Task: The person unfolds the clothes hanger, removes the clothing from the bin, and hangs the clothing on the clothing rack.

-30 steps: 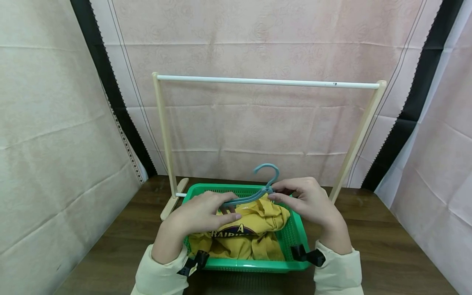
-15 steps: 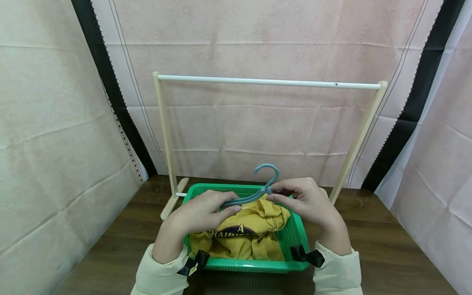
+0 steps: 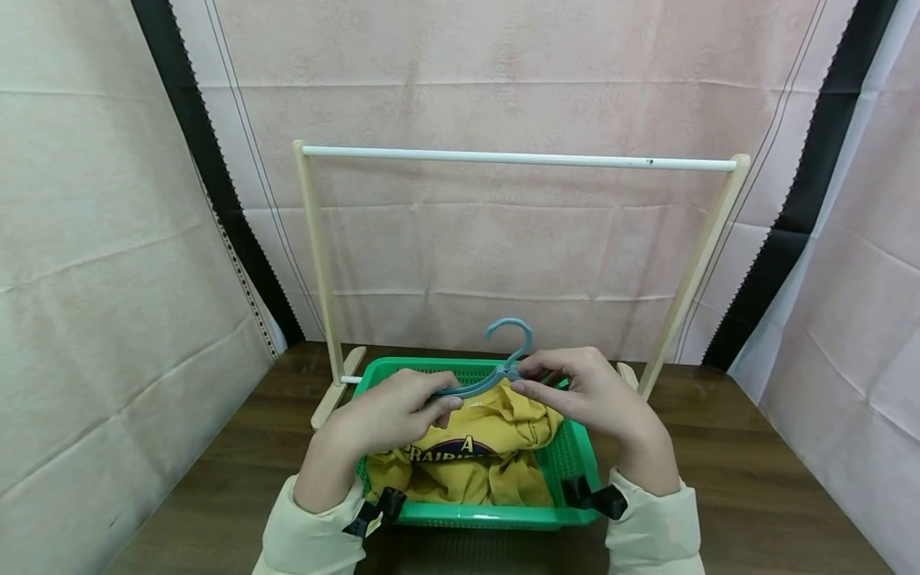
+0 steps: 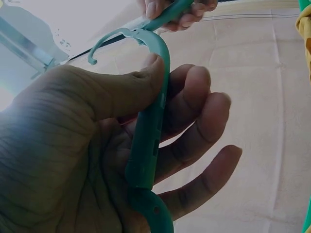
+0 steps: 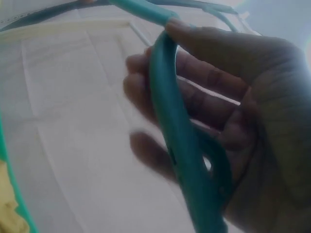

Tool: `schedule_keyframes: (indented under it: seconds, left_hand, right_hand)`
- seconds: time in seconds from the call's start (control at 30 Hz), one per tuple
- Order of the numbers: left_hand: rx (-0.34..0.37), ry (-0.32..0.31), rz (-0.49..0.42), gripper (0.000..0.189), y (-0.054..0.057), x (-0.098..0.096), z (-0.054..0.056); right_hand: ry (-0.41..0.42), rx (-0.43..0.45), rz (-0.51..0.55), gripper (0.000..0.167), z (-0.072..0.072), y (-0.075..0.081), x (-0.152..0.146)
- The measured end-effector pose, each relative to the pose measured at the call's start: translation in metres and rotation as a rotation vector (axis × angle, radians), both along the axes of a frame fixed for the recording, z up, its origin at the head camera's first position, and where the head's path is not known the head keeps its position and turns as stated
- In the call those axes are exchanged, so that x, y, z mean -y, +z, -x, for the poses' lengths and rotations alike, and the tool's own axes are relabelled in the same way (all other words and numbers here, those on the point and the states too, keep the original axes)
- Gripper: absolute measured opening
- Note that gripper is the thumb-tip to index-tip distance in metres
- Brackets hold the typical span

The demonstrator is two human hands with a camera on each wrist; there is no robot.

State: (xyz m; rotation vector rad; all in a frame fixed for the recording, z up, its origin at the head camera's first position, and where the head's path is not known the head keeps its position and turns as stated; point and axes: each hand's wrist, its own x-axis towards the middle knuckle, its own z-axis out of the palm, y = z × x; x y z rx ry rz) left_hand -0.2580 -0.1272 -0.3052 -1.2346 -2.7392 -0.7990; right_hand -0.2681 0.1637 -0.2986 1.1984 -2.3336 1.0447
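Note:
A blue-green clothes hanger (image 3: pixel 480 388) is held up over the basket by both hands, its hook (image 3: pixel 519 326) pointing upward. My left hand (image 3: pixel 404 409) grips one arm of it; in the left wrist view the thumb (image 4: pixel 141 80) presses on that arm with the fingers behind it. Close to the base of the hook, my right hand (image 3: pixel 585 391) pinches the hanger, and the right wrist view shows its other arm (image 5: pixel 170 102) running down in front of the palm. Under the hands lies a crumpled yellow garment (image 3: pixel 474 467) with dark lettering, inside a green basket (image 3: pixel 496 517).
Behind the basket stands a rack with a white crossbar (image 3: pixel 503 158) and cream posts (image 3: pixel 319 255). Everything rests on a brown wooden table (image 3: pixel 237 495). Pale fabric walls (image 3: pixel 460 247) with black bands enclose the back and sides.
The hanger and my right hand have shifted slightly left. My left thumb has drawn up toward the hanger's arm. The garment, basket and rack have stayed put.

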Motion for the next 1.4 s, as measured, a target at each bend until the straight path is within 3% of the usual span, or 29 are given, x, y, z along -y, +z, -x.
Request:
schedule_keyframes:
  seconds: [0.4,0.73,0.97,1.13,1.4]
  left_hand:
    - [0.005,0.008,-0.008,0.02,-0.006,0.005,-0.003]
    - [0.028,0.037,-0.023,0.02,-0.011,0.009,-0.004]
    - [0.022,0.062,-0.028,0.017,-0.012,0.014,-0.004]
    - [-0.002,0.053,-0.029,0.017,-0.005,0.014,-0.001]
    - [-0.039,0.045,-0.03,0.018,0.004,0.013,0.006]
  right_hand:
    - [-0.021,0.102,-0.056,0.011,-0.001,-0.007,-0.005]
    - [-0.03,0.285,-0.102,0.014,-0.002,-0.012,-0.008]
    - [-0.12,0.307,-0.159,0.018,0.0,-0.014,-0.022]
    - [-0.057,0.353,-0.11,0.018,0.004,-0.01,-0.03]
    - [-0.01,0.292,-0.079,0.02,0.012,-0.003,-0.036]
